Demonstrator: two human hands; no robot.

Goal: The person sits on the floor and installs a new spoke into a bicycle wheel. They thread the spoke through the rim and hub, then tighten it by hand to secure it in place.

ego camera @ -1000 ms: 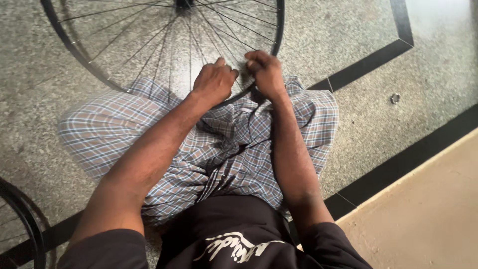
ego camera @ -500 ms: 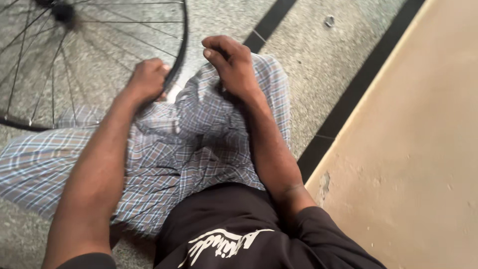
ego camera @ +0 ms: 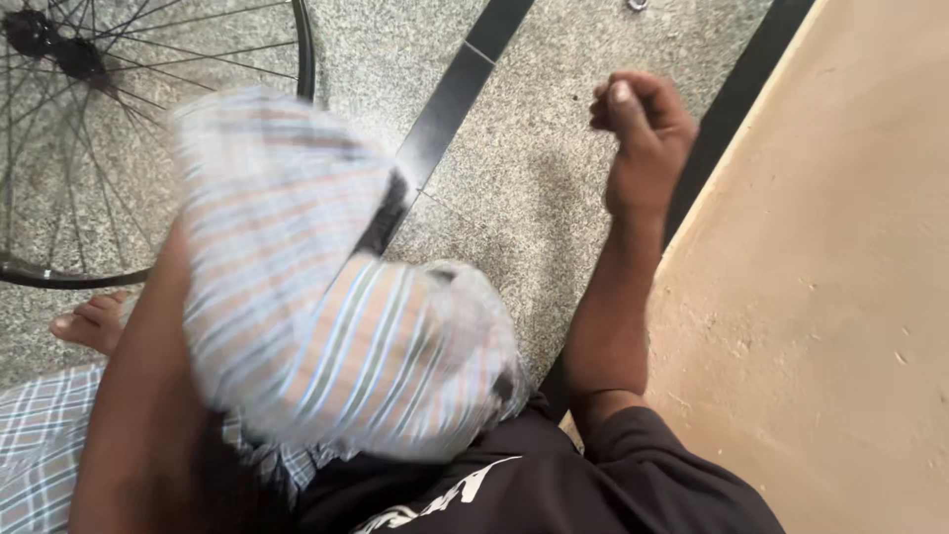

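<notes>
My right hand point(ego camera: 641, 124) is raised over the speckled floor, fingers curled into a fist, and nothing shows in it. My left forearm point(ego camera: 138, 396) runs up from the lower left; its hand is hidden behind a blurred fold of striped, checked cloth point(ego camera: 326, 297) that is lifted over my lap. A bicycle wheel point(ego camera: 301, 49) with thin spokes and a dark hub point(ego camera: 44, 44) lies on the floor at the upper left, apart from both hands. My bare foot point(ego camera: 94, 321) rests just below its rim.
A black inlay strip point(ego camera: 450, 99) crosses the grey speckled floor point(ego camera: 524, 198). A second dark strip borders a raised tan surface point(ego camera: 840, 297) on the right. A small metal piece point(ego camera: 638, 5) lies at the top edge.
Both hands have left the wheel rim. My right hand has swung up and to the right, closed. The checked cloth has risen in a blur, and the view has shifted right.
</notes>
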